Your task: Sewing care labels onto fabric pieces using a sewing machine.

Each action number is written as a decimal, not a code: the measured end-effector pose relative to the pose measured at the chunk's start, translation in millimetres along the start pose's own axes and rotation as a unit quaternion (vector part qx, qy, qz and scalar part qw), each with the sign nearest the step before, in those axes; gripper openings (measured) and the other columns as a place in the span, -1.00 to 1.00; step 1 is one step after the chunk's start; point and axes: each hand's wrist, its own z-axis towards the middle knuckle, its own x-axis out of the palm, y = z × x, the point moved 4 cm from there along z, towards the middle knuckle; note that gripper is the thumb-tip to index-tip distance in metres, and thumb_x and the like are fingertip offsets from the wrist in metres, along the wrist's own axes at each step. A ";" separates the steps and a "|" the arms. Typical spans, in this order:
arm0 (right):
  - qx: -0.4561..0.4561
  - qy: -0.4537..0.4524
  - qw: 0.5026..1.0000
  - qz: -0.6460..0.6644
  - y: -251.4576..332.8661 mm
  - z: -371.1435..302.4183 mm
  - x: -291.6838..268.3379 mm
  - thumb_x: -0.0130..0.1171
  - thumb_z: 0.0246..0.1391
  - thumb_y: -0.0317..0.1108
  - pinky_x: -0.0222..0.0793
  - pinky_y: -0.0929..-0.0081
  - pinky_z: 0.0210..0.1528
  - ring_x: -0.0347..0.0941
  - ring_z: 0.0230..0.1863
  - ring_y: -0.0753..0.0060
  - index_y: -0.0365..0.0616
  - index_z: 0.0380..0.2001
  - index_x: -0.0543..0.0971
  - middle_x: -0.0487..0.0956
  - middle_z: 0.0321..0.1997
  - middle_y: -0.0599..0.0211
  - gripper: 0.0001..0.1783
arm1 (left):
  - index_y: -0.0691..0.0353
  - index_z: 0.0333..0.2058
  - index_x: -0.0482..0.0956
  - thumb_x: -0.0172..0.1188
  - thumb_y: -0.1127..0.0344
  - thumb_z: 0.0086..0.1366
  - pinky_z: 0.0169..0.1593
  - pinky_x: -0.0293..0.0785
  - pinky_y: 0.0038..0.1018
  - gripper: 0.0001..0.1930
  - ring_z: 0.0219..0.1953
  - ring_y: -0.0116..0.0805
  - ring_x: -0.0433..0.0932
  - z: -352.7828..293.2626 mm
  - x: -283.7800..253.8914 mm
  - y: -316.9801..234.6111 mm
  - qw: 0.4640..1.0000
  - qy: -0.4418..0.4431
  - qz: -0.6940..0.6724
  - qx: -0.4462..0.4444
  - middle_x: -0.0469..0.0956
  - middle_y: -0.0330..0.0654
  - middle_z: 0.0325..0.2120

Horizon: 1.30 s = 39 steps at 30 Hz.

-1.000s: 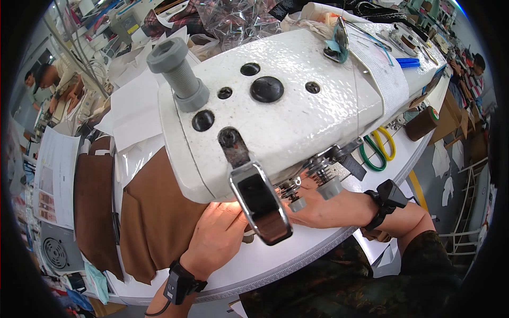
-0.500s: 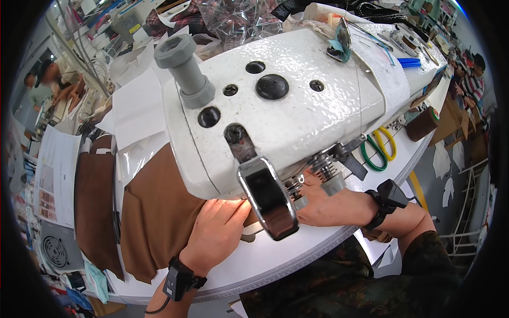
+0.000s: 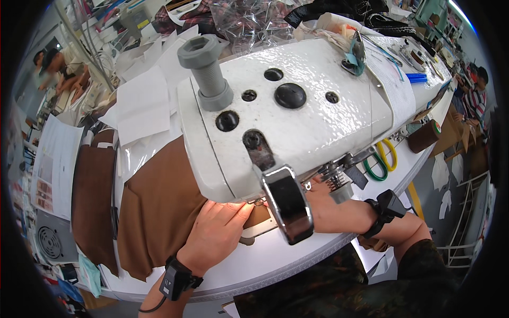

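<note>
A white sewing machine (image 3: 339, 79) fills the middle of the view, its head over the table. My left hand (image 3: 214, 233) lies flat with fingers stretched on brown fabric (image 3: 156, 212), fingertips close to the lit sewing area under the machine head. To the right, my right hand (image 3: 331, 212) reaches behind the chrome-edged lever (image 3: 289, 204); its fingers are mostly hidden there, so what they touch does not show. A bit of brown fabric shows beside the metal plate (image 3: 261, 228) between the hands.
A darker brown piece (image 3: 94, 204) lies at the left beside white paper sheets (image 3: 142, 106). Green-handled and yellow-handled scissors (image 3: 377, 164) and a brown thread cone (image 3: 424, 137) sit right of the machine. Clear plastic wrap (image 3: 249, 26) is piled behind. Other people work in the background.
The view has shifted slightly, so the machine appears farther right. My left hand keeps nearly the same pose on the fabric; more of the sewing area shows beside its fingertips.
</note>
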 end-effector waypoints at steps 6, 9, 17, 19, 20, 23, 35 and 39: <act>-0.040 -0.058 0.996 -0.045 2.1 -2.2 -7.3 0.38 0.19 -0.03 0.40 0.23 0.12 0.46 0.08 0.12 -0.22 -0.48 0.59 0.53 -0.02 0.14 -0.56 | 0.28 0.01 0.68 0.22 0.55 0.23 0.06 0.47 -0.28 -0.65 -0.10 -0.20 0.60 -2.9 2.1 1.9 0.999 0.012 -0.010 -0.031 0.67 -0.19 -0.14; -0.043 -0.130 0.989 0.056 -8.7 -15.8 26.0 0.44 0.15 -0.10 0.43 0.27 -0.03 0.51 -0.05 0.18 -0.18 -0.49 0.56 0.56 -0.12 0.21 -0.60 | 0.27 -0.04 0.70 0.22 0.55 0.23 0.05 0.48 -0.23 -0.69 -0.09 -0.12 0.60 4.2 1.8 5.4 0.999 0.022 -0.025 -0.034 0.67 -0.14 -0.18; -0.021 -0.144 0.987 0.074 0.9 -12.6 -0.1 0.49 0.09 -0.19 0.41 0.33 -0.24 0.53 -0.26 0.27 -0.13 -0.49 0.54 0.55 -0.24 0.30 -0.66 | 0.27 -0.14 0.72 0.22 0.55 0.21 0.09 0.50 -0.16 -0.75 -0.07 -0.02 0.59 3.9 3.5 14.7 0.998 -0.002 -0.055 -0.027 0.66 -0.10 -0.18; -0.020 -0.143 0.985 0.092 -0.5 -13.0 5.2 0.49 0.09 -0.19 0.41 0.33 -0.25 0.52 -0.27 0.27 -0.13 -0.50 0.54 0.54 -0.25 0.29 -0.66 | 0.27 -0.14 0.72 0.22 0.56 0.19 0.11 0.50 -0.16 -0.75 -0.06 0.00 0.59 7.5 2.3 15.8 0.998 0.001 -0.057 -0.026 0.65 -0.09 -0.18; -0.020 -0.147 0.985 0.088 -0.5 -12.7 6.6 0.49 0.08 -0.20 0.41 0.33 -0.25 0.51 -0.28 0.27 -0.13 -0.49 0.54 0.53 -0.26 0.30 -0.66 | 0.27 -0.15 0.72 0.23 0.56 0.18 0.15 0.50 -0.15 -0.74 -0.04 0.02 0.59 11.8 1.2 16.2 0.998 0.009 -0.056 -0.039 0.65 -0.09 -0.17; -0.024 -0.142 0.987 0.075 -1.1 -12.9 2.4 0.49 0.08 -0.20 0.40 0.33 -0.26 0.50 -0.30 0.27 -0.12 -0.49 0.53 0.52 -0.28 0.30 -0.66 | 0.26 -0.15 0.72 0.24 0.56 0.17 0.23 0.48 -0.13 -0.74 0.00 0.04 0.58 14.3 -1.3 18.4 0.996 0.007 -0.064 -0.063 0.64 -0.08 -0.16; -0.065 -0.158 0.985 0.002 10.4 -3.4 -38.7 0.52 0.02 -0.23 0.40 0.34 -0.26 0.52 -0.28 0.26 -0.10 -0.49 0.55 0.54 -0.27 0.30 -0.69 | 0.32 -0.22 0.65 0.23 0.53 0.22 0.25 0.46 -0.11 -0.85 0.07 0.11 0.54 12.0 0.9 25.2 0.996 -0.038 -0.052 -0.053 0.58 -0.02 -0.19; -0.060 -0.158 0.985 -0.022 15.1 -3.5 -39.1 0.54 -0.01 -0.24 0.44 0.33 -0.22 0.54 -0.23 0.25 -0.08 -0.46 0.58 0.57 -0.22 0.30 -0.72 | 0.36 -0.24 0.61 0.20 0.51 0.29 0.25 0.48 -0.10 -0.91 0.03 0.09 0.54 12.6 -1.8 21.7 0.997 -0.060 -0.012 -0.054 0.55 -0.01 -0.22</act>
